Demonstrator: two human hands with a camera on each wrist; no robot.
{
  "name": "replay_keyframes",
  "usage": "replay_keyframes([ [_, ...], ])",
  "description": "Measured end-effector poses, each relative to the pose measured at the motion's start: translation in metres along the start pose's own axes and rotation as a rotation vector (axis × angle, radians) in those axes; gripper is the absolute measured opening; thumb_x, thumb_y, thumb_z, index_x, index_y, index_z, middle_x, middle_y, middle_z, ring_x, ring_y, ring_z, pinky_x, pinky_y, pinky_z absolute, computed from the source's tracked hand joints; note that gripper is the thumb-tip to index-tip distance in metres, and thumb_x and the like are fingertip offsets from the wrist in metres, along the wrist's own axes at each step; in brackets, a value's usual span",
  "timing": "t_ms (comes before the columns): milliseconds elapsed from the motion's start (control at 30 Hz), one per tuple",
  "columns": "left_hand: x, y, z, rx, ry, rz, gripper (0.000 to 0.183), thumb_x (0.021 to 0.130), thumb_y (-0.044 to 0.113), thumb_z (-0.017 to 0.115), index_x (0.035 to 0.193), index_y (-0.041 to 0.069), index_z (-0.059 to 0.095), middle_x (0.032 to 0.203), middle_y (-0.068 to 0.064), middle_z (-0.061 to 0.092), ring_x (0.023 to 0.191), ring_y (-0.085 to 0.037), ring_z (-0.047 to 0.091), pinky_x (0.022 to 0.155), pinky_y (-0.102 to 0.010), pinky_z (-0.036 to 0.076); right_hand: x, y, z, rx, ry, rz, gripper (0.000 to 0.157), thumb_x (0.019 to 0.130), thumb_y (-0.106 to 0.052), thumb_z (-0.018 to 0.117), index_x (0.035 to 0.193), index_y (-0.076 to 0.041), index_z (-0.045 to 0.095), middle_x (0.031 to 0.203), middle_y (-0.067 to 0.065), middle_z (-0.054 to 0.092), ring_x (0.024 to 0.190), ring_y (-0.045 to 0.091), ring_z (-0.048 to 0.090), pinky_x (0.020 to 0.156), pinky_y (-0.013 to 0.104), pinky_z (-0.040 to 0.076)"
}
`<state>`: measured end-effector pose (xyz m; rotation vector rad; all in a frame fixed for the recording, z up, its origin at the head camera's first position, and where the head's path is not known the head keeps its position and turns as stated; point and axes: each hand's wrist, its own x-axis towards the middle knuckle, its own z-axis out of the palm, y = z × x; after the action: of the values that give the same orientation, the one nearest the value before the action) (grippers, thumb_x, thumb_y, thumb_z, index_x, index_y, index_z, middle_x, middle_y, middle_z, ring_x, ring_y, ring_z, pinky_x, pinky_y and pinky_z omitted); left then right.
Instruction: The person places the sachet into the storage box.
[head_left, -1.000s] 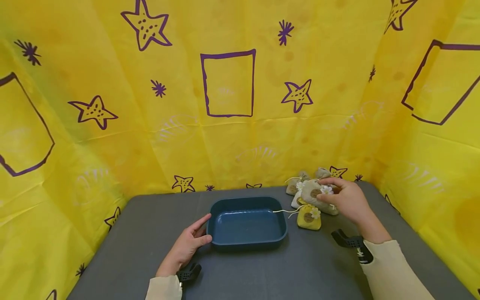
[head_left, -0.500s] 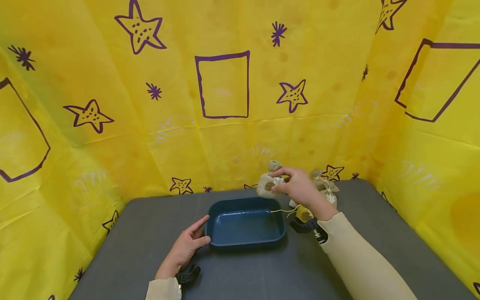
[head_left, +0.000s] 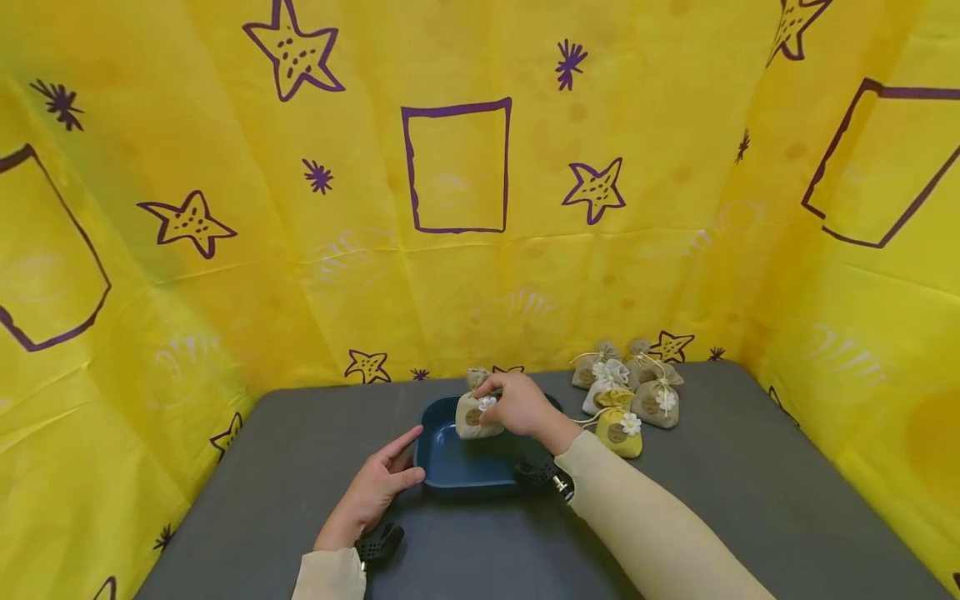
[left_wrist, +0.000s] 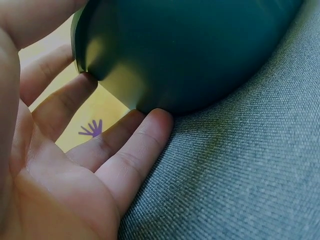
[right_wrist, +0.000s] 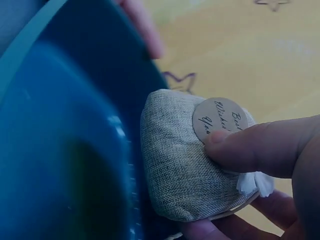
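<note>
A dark blue rectangular tray [head_left: 459, 485] lies on the table. My left hand [head_left: 372, 490] holds its left end, the thumb at the near corner and the fingers spread along the outer wall. In the left wrist view, several fingertips press against the tray [left_wrist: 180, 55] low on its side. My right hand [head_left: 521, 406] pinches a small beige cloth drawstring pouch [head_left: 472, 420] over the tray. The pouch [right_wrist: 170, 155] carries a round brown "Best Wishes" tag [right_wrist: 217, 117] and a white flower [right_wrist: 256, 183]; the right thumb covers part of the tag.
Several similar pouches are bunched right of the tray: a yellow pouch [head_left: 617, 434] in front, a tan pouch [head_left: 655, 405] beside it, others behind. The grey tabletop [head_left: 315, 433] meets yellow patterned cloth [head_left: 450, 292] at the back and sides.
My right hand has lifted the beige pouch from the pile, carried it left, and lowered it over the tray. The left hand keeps its hold on the tray's end.
</note>
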<state>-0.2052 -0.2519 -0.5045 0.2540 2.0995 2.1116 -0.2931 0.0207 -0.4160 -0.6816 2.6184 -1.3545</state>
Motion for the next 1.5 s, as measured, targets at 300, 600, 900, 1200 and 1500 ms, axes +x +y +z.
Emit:
replay_keyframes([
  [300, 0.000, 0.000, 0.002, 0.008, -0.002, -0.017, 0.071, 0.093, 0.005, 0.070, 0.155, 0.007, 0.036, 0.160, -0.016, 0.025, 0.144, -0.033, 0.028, 0.103, -0.037, 0.042, 0.012, 0.006, 0.029, -0.123, -0.046, -0.018, 0.023, 0.078, -0.004, 0.082, 0.095, -0.017, 0.075, 0.100, -0.003, 0.066, 0.087, 0.017, 0.057, 0.071, 0.031, 0.050],
  [600, -0.001, -0.001, 0.002, 0.000, -0.022, -0.015, 0.069, 0.096, 0.003, 0.065, 0.156, 0.006, 0.032, 0.160, -0.019, 0.024, 0.144, -0.034, 0.027, 0.101, -0.033, 0.043, 0.006, 0.008, 0.027, -0.140, -0.051, -0.005, 0.020, 0.080, -0.002, 0.078, 0.096, -0.014, 0.074, 0.100, -0.001, 0.066, 0.088, 0.019, 0.058, 0.072, 0.034, 0.050],
  [900, -0.001, -0.001, -0.001, 0.017, -0.020, -0.017, 0.068, 0.096, 0.005, 0.066, 0.156, 0.006, 0.033, 0.160, -0.019, 0.025, 0.144, -0.034, 0.028, 0.102, -0.035, 0.043, -0.005, 0.007, 0.037, 0.138, 0.023, 0.258, 0.048, 0.078, 0.003, 0.076, 0.124, -0.003, 0.062, 0.103, 0.015, 0.061, 0.055, 0.019, 0.050, 0.047, 0.034, 0.048],
  [1200, -0.001, 0.000, -0.001, 0.028, -0.018, -0.016, 0.069, 0.096, 0.005, 0.066, 0.156, 0.005, 0.032, 0.161, -0.018, 0.023, 0.144, -0.035, 0.026, 0.105, -0.040, 0.039, -0.004, 0.004, 0.057, 0.260, 0.021, 0.292, 0.041, 0.082, 0.003, 0.071, 0.122, 0.000, 0.061, 0.090, 0.012, 0.058, 0.058, 0.018, 0.054, 0.052, 0.028, 0.046],
  [1500, 0.000, 0.002, 0.001, 0.018, -0.016, -0.012, 0.066, 0.096, 0.003, 0.065, 0.155, 0.008, 0.036, 0.161, -0.017, 0.024, 0.144, -0.035, 0.026, 0.105, -0.040, 0.039, 0.000, -0.002, 0.067, 0.272, 0.026, 0.277, 0.043, 0.081, 0.001, 0.074, 0.123, -0.002, 0.061, 0.095, 0.012, 0.059, 0.070, 0.022, 0.058, 0.058, 0.030, 0.046],
])
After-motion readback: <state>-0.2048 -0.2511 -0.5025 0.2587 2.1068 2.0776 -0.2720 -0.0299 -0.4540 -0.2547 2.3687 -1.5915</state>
